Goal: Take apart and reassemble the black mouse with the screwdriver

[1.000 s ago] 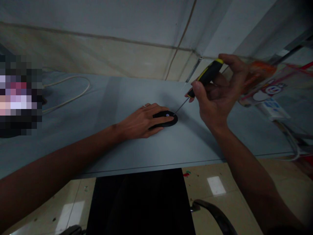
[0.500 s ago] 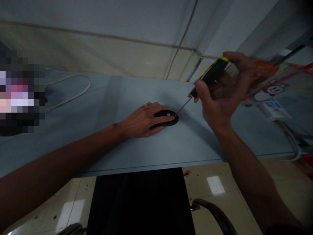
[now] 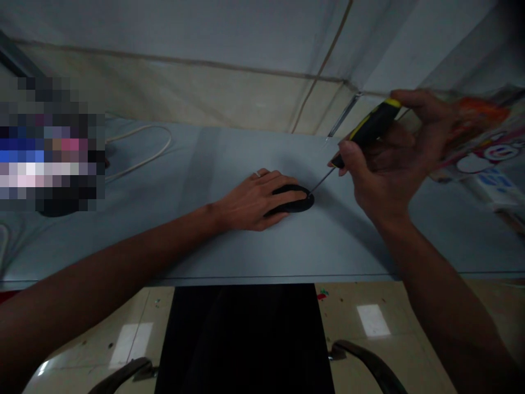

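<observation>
Under my left hand (image 3: 262,200) lies a black computer mouse (image 3: 301,205) on the grey desk (image 3: 254,257). My fingers wrap over the mouse, the index finger stretched along its top toward the far right end. My right hand (image 3: 389,164) grips a screwdriver (image 3: 373,123) with a black and yellow handle, fingertips at both ends of the handle. Its thin shaft slants down to the left, and the tip meets the mouse just beside my left index fingertip. Whether the tip sits in a screw hole cannot be made out.
A pale cable (image 3: 159,150) loops over the desk at the left, beside a blurred-out object. Clear packaging with pink and orange print (image 3: 484,148) and a white box with blue marks (image 3: 498,183) lie at the right. A tiled wall (image 3: 229,93) runs behind; chair armrests (image 3: 369,364) are below.
The view has shifted, so the desk and both hands appear farther right. Both hands keep about the same hold, with the screwdriver tip still at the mouse.
</observation>
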A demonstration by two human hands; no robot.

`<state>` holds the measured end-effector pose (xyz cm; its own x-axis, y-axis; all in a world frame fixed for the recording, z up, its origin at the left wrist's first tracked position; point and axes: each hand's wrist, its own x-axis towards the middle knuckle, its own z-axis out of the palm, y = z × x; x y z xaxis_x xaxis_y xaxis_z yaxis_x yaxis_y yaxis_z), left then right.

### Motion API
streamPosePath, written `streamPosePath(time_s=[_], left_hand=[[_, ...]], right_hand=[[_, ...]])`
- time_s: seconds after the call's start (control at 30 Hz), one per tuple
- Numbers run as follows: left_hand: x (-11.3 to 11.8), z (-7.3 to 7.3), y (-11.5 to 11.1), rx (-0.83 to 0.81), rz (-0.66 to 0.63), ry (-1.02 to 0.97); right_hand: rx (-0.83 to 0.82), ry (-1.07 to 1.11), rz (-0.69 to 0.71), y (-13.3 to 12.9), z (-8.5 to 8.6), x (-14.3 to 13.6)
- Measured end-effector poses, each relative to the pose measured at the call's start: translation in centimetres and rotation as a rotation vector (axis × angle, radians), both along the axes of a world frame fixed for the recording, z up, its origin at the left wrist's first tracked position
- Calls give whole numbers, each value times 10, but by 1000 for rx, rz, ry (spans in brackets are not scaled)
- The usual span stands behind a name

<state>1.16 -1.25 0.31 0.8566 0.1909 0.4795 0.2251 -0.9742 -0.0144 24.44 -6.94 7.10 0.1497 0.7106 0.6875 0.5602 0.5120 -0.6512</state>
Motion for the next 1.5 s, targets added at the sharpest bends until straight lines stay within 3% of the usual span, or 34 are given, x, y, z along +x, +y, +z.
streamPosePath(time_s=[0.13,0.33,0.43,0.57,0.63,1.03,1.2,1.5], left_hand=[[1,2,-2,90,20,51],[1,1,-3,67,18,59],[1,0,-3,55,32,53],[1,-2,-2,68,25,24],[1,-4,0,74,9,4],[-2,-3,1,2,-46,-35],[-2,-3,2,-9,-55,-42],[-1,-3,1,41,-52,-57]], right_hand=[[-29,-52,-23,-2,6,-4],[-61,-22,-38,-5,9,-8],[42,-7,-1,1,5,-4],[373,-55,76,20,-5,8],[426,-62,84,28,-9,12],[263,43,160,27,-13,9],[264,34,112,27,-12,8],[316,-29,187,31,-12,14]])
